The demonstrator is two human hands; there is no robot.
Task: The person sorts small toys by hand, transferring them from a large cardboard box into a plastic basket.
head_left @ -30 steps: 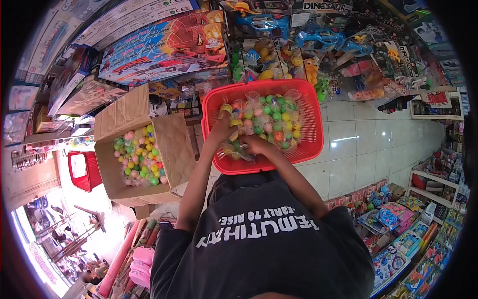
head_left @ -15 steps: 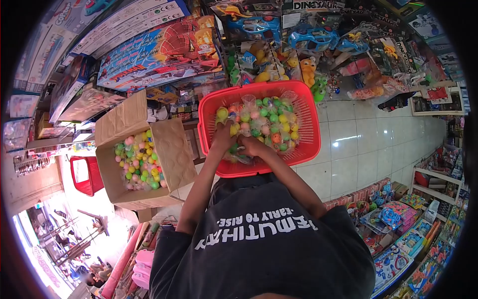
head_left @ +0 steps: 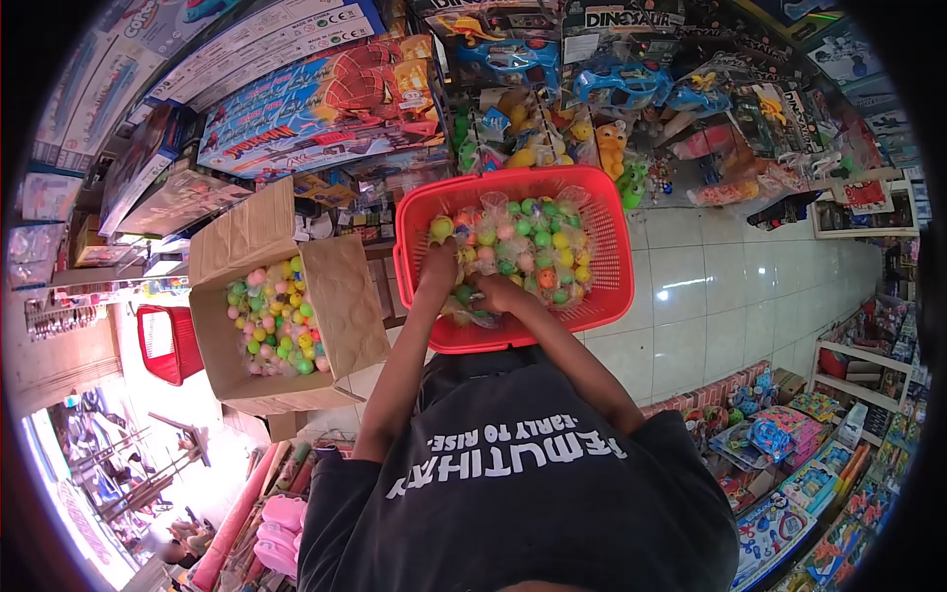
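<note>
currently both bare hands reach down into a red plastic basket [head_left: 606,232], which sits directly in front of the person, its near rim close to the dark cloth of the lap. the left hand [head_left: 441,264] is at the basket's left end, just beside a yellow ball [head_left: 441,228], with its fingertips hidden among the contents; whether it grasps something or is loose cannot be told. the right hand [head_left: 498,293] lies near it, close to the near left corner, fingers bent inward over crumpled clear plastic [head_left: 480,317]; its grip, too, cannot be made out. small coloured balls [head_left: 543,239], green, yellow, orange and pink, fill much of the basket, many of them under clear film, and the slotted right wall shows bare beside them.

to the person's left, near the basket, stands an open cardboard box [head_left: 340,301] with its flaps folded out and more balls of similar colours inside. farther left is a second red basket [head_left: 178,345]. beyond the hands, a blue and red toy box [head_left: 326,109] lies on the left, and a yellow-orange figure [head_left: 612,150] stands just past the basket's far rim. pale floor tiles [head_left: 681,296] stretch away to the right.
</note>
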